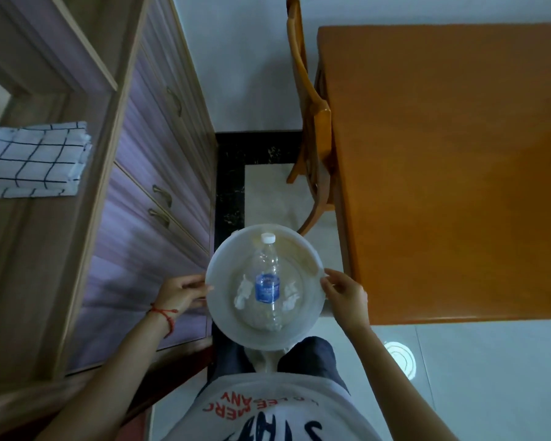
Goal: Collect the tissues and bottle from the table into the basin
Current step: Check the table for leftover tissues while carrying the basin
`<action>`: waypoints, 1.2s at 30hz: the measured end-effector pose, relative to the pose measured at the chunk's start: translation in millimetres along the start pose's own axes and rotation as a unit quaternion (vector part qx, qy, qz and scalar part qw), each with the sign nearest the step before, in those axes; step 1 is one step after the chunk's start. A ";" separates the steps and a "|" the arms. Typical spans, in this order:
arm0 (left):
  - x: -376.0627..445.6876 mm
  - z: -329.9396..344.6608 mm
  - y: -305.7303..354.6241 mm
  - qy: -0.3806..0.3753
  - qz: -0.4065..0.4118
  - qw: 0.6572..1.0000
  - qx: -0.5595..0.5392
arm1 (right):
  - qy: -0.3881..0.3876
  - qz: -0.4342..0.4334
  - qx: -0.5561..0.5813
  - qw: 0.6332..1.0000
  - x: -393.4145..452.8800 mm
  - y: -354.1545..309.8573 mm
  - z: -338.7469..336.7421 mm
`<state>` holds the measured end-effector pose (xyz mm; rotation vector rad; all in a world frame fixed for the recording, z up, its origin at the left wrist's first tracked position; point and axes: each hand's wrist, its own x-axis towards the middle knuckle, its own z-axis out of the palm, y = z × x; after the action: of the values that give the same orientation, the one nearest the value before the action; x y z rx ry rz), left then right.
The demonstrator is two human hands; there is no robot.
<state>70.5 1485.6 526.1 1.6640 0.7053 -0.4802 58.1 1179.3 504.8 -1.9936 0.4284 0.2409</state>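
Basin [223, 319] w/ bottle [268, 281] & tissues [243, 292] inside (both hands' fingers [195, 286] clamped on rim)

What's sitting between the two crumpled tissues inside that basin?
In the head view, the clear plastic bottle lies between the left tissue and the right tissue, in the basin.

A round white basin [265, 337] is held over the floor by both hands. The left hand [179, 293] grips its left rim, and the right hand [344, 295] grips its right rim, fingers [330, 275] curled over the edge. Inside the basin a clear bottle [268, 283] with a blue label lies with its white cap at the far rim. Crumpled tissues [243, 292] lie in the basin on both sides of the bottle. The orange bench [452, 160] stands to the right of the basin, and a wooden chair [312, 122] stands beyond the basin.
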 end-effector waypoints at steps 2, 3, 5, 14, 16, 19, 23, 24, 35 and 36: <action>-4.4 -3.4 -5.9 -0.012 0.000 1.000 0.011 | 0.015 0.010 0.004 1.000 -16.8 6.3 3.2; -6.4 -4.9 -8.8 -0.019 -0.003 1.000 0.014 | 0.023 0.015 0.006 1.000 -25.8 9.7 4.6; -12.7 -6.9 -15.9 -0.038 -0.006 0.999 0.022 | 0.042 0.026 0.017 0.999 -47.0 17.6 7.5; -35.5 4.7 -39.9 -0.136 -0.025 0.986 0.095 | 0.144 0.101 0.060 0.983 -145.9 59.6 16.9; -40.5 14.6 -42.7 -0.160 -0.025 0.980 0.116 | 0.165 0.123 0.076 0.976 -166.8 70.3 14.8; -51.8 36.9 -45.0 -0.182 -0.011 0.970 0.161 | 0.204 0.153 0.112 0.960 -196.7 87.8 6.0; -71.4 74.8 -45.1 -0.231 0.003 0.954 0.193 | 0.258 0.180 0.137 0.939 -233.8 110.2 -12.4; -77.0 85.7 -45.8 -0.240 0.005 0.950 0.199 | 0.274 0.185 0.140 0.934 -242.8 116.0 -18.1; -162.3 235.4 -71.1 -0.353 0.045 0.878 0.321 | 0.417 0.260 0.197 0.849 -355.5 190.0 -86.5; -170.6 249.1 -73.9 -0.363 0.053 0.868 0.335 | 0.427 0.265 0.203 0.840 -365.5 196.3 -93.2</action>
<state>-88.3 1218.4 532.3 1.9296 -0.1501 -1.2904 -357.1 1087.7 512.8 -1.4232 1.4786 -0.4097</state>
